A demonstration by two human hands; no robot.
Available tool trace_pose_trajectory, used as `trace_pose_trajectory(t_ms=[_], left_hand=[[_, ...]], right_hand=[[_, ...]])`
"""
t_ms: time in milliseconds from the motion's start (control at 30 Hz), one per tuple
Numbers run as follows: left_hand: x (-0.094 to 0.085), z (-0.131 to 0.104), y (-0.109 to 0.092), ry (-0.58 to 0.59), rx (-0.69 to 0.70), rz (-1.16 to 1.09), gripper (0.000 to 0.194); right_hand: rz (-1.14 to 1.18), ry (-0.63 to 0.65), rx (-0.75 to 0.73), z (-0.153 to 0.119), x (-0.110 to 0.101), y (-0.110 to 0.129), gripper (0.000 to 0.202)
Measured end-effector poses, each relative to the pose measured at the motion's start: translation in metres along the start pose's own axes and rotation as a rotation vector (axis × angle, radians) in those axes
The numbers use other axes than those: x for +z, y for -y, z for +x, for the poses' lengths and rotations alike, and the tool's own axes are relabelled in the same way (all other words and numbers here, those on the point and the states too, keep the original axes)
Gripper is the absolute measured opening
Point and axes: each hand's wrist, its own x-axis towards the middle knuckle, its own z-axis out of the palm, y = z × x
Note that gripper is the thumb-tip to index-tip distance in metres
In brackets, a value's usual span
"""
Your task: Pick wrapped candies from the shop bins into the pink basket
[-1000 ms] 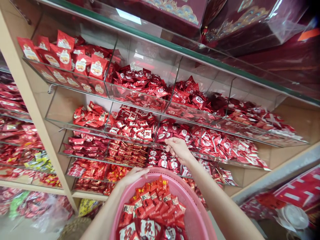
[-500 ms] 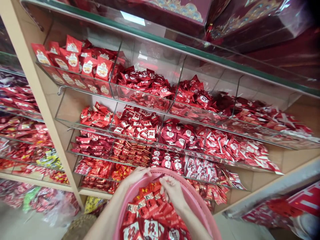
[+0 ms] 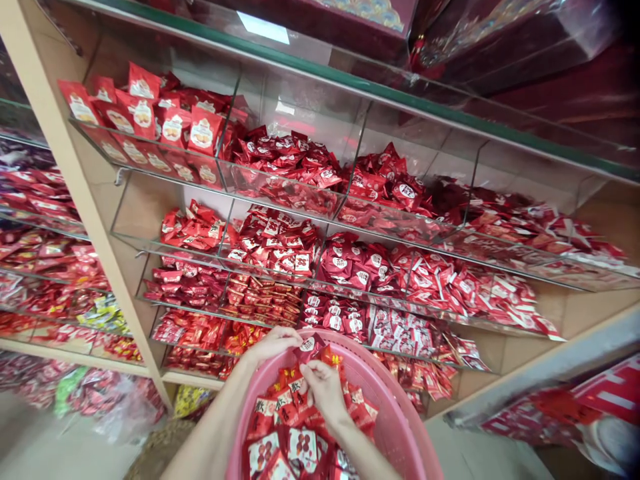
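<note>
A dark red snack packet (image 3: 310, 347) with a pale round label is tilted up at the far side of a pink plastic basket (image 3: 400, 407). My left hand (image 3: 276, 344) is over the basket's far left rim, its fingertips closed at the packet's upper left corner. From below, my right hand (image 3: 324, 392) pinches the packet's lower edge. Beneath my hands the basket holds many small red packets; some white-labelled ones (image 3: 303, 445) lie nearest me, and packets with black characters (image 3: 284, 403) lie farther in.
Tiered glass shelves (image 3: 280, 190) with dividers hold heaps of red packets just beyond the basket. A wooden upright (image 3: 80, 193) separates another packed rack on the left. Bagged packets (image 3: 115, 393) lie on the floor at left, and dark red boxes (image 3: 340, 20) stand on top.
The dark red packet has turned so its label faces me. My right hand has shifted slightly left and down, uncovering orange-red packets. The left hand stays near the rim.
</note>
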Motion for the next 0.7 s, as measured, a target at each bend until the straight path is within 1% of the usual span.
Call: trace_pose_trajectory(t_ms=[167, 267, 400, 500, 600, 700], left_hand=[[-0.001, -0.003, -0.004, 0.02, 0.019, -0.044, 0.02], [-0.002, -0.003, -0.005, 0.053, 0.007, -0.049, 0.023], [-0.004, -0.002, -0.003, 0.104, 0.025, -0.05, 0.022], [-0.005, -0.001, 0.0, 0.121, 0.023, -0.041, 0.023], [-0.005, 0.001, 0.002, 0.141, 0.016, -0.025, 0.026], [-0.005, 0.001, 0.002, 0.142, 0.037, 0.01, 0.026]], right_hand=[[0.044, -0.006, 0.114, 0.003, 0.0, -0.005, 0.047], [0.063, -0.027, 0.141, 0.003, -0.001, -0.002, 0.045], [0.046, -0.029, 0.141, 0.002, -0.003, 0.003, 0.043], [0.01, -0.017, 0.144, 0.001, -0.007, 0.009, 0.045], [0.011, -0.073, 0.126, 0.002, -0.014, 0.019, 0.048], [0.03, -0.138, 0.064, 0.004, -0.023, 0.024, 0.044]])
